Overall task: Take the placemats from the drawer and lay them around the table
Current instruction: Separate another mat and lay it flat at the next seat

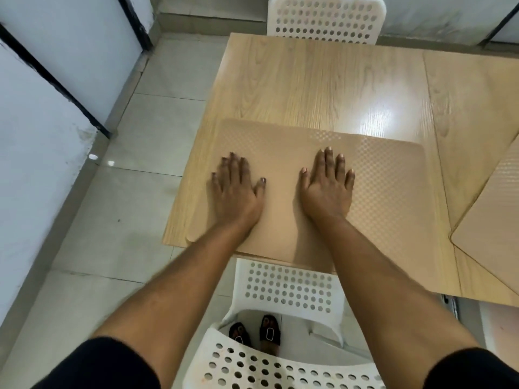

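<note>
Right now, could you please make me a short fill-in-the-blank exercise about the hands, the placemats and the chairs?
1. Both hands, left hand and right hand, lie ____ on the placemat.
2. The second placemat lies at the ____ edge of the view.
3. The near chair and the far chair are ____ in colour.
4. The table top looks like light ____.

Missing words: flat; right; white; wood

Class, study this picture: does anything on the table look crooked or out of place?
Yes. The placemat under both flat hands sits slightly askew to the table edge. The second placemat at the right lies clearly turned, one corner pointing inward.
</note>
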